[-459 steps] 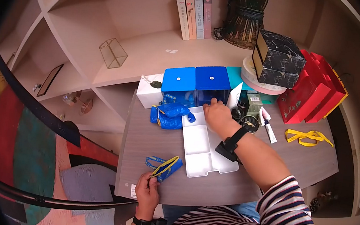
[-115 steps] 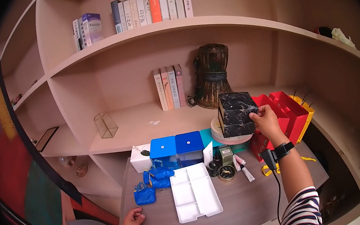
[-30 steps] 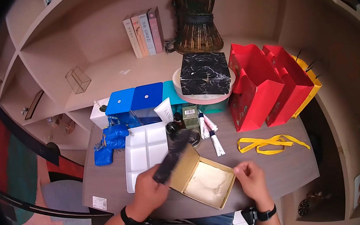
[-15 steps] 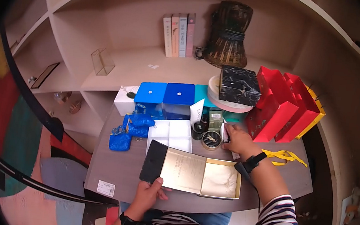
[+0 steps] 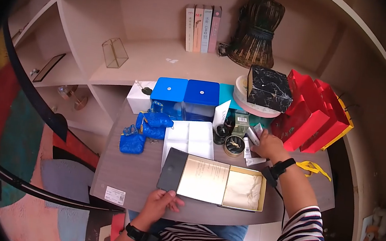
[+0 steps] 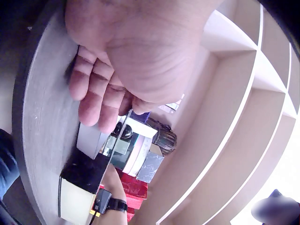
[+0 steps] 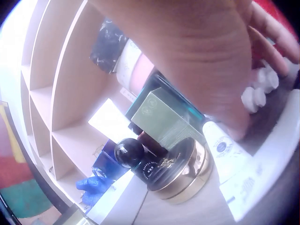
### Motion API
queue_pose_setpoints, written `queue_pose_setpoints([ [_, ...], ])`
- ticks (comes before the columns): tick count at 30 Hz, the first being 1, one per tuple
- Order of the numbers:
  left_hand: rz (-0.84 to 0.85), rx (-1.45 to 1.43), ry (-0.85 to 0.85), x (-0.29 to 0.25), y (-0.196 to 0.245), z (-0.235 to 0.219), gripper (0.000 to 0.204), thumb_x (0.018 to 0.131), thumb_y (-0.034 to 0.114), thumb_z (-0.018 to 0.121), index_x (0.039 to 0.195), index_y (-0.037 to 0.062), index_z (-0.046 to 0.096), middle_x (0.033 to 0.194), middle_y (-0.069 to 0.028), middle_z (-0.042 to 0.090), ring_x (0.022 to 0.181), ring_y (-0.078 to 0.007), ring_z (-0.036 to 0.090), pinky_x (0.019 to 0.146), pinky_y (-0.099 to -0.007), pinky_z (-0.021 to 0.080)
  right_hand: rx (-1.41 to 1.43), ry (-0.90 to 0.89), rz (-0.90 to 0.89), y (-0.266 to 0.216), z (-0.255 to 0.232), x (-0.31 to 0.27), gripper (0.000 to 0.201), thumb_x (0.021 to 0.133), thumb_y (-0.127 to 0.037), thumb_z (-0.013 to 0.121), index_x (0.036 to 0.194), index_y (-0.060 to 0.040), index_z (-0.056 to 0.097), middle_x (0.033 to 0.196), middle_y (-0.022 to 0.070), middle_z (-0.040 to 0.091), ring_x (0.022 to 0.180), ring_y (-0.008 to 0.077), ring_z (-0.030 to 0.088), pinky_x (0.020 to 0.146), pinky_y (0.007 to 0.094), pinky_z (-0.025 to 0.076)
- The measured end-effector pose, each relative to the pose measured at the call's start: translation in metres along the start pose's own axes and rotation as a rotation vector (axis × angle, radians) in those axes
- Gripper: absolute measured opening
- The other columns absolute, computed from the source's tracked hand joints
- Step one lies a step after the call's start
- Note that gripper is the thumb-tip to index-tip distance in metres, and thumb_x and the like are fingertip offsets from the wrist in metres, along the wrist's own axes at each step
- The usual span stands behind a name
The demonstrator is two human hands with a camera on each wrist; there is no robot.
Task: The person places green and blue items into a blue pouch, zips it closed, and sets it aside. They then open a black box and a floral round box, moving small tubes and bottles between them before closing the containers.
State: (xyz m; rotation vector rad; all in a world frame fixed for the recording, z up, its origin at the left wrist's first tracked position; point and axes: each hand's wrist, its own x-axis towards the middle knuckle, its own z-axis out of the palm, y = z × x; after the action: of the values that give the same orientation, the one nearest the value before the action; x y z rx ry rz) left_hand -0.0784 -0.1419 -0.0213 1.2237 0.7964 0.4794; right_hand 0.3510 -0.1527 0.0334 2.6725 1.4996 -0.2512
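Note:
A black marbled box stands open, its lid (image 5: 203, 178) laid out left and its lined tray (image 5: 243, 190) right. My left hand (image 5: 160, 206) pinches the lid's near edge; in the left wrist view the lid edge (image 6: 117, 140) runs between thumb and fingers. My right hand (image 5: 273, 147) is over several small cream tubes behind the box, thumb and fingers curled about one tube (image 5: 257, 130). White tube caps (image 7: 255, 97) show between them in the right wrist view, with another white tube (image 7: 230, 168) nearby. The right palm hides part of the tubes.
A round black-and-gold tin (image 5: 234, 145) and green carton (image 5: 241, 123) stand left of the tubes. A white divided tray (image 5: 190, 137) sits behind the lid, blue pouches (image 5: 132, 143) beside it. Red bags (image 5: 297, 125) and a yellow ribbon (image 5: 313, 168) are at right.
The marbled box came off the stack at the back and was opened. My right hand went from its side to the tubes, shifting them; a white tube now lies nearer the box.

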Motion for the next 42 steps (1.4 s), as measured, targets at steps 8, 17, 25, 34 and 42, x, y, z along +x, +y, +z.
queue_pose_setpoints([
  [8, -0.055, 0.041, -0.015, 0.003, -0.001, -0.004, 0.045, 0.106, 0.032, 0.049, 0.091, -0.0049, 0.072, 0.084, -0.0134, 0.075, 0.065, -0.0154, 0.068, 0.065, -0.0267, 0.054, 0.036, -0.047, 0.008, 0.01, 0.0, 0.008, 0.076, 0.074, -0.042, 0.071, 0.128, 0.0068, 0.053, 0.119, 0.0296, 0.067, 0.11, 0.0406, 0.067, 0.097, 0.0442, 0.053],
  [17, -0.074, 0.045, -0.053, 0.005, 0.002, -0.009, 0.045, 0.106, 0.032, 0.05, 0.097, -0.0067, 0.072, 0.087, -0.0144, 0.075, 0.068, -0.0179, 0.071, 0.066, -0.0283, 0.057, 0.065, -0.013, 0.003, 0.008, -0.049, -0.043, 0.055, 0.074, -0.028, 0.07, 0.119, 0.0021, 0.057, 0.108, 0.0257, 0.07, 0.104, 0.0398, 0.068, 0.09, 0.0458, 0.054],
  [25, -0.117, 0.023, -0.063, 0.006, 0.01, -0.009, 0.046, 0.105, 0.032, 0.052, 0.098, -0.0089, 0.071, 0.093, -0.0167, 0.075, 0.07, -0.019, 0.071, 0.07, -0.0302, 0.059, 0.27, -0.106, -0.495, -0.03, -0.053, -0.151, 0.044, 0.072, -0.015, 0.071, 0.113, -0.002, 0.058, 0.102, 0.021, 0.068, 0.092, 0.0388, 0.067, 0.08, 0.0466, 0.053],
  [34, -0.097, 0.039, -0.068, 0.005, 0.009, -0.011, 0.047, 0.106, 0.032, 0.051, 0.1, -0.0099, 0.071, 0.09, -0.0165, 0.074, 0.069, -0.0183, 0.071, 0.067, -0.0294, 0.059, 0.029, 0.231, -0.564, -0.033, 0.005, -0.153, 0.024, 0.08, -0.009, 0.063, 0.102, 0.0006, 0.062, 0.094, 0.0178, 0.068, 0.091, 0.0351, 0.068, 0.076, 0.0455, 0.056],
  [42, -0.073, 0.036, -0.077, 0.006, 0.009, -0.01, 0.047, 0.105, 0.032, 0.052, 0.099, -0.0098, 0.071, 0.089, -0.0164, 0.074, 0.068, -0.0189, 0.071, 0.067, -0.029, 0.059, 0.021, 0.298, -0.402, 0.002, -0.013, -0.106, 0.026, 0.077, -0.009, 0.068, 0.103, -0.0073, 0.069, 0.097, 0.0119, 0.068, 0.092, 0.0344, 0.068, 0.079, 0.0446, 0.055],
])
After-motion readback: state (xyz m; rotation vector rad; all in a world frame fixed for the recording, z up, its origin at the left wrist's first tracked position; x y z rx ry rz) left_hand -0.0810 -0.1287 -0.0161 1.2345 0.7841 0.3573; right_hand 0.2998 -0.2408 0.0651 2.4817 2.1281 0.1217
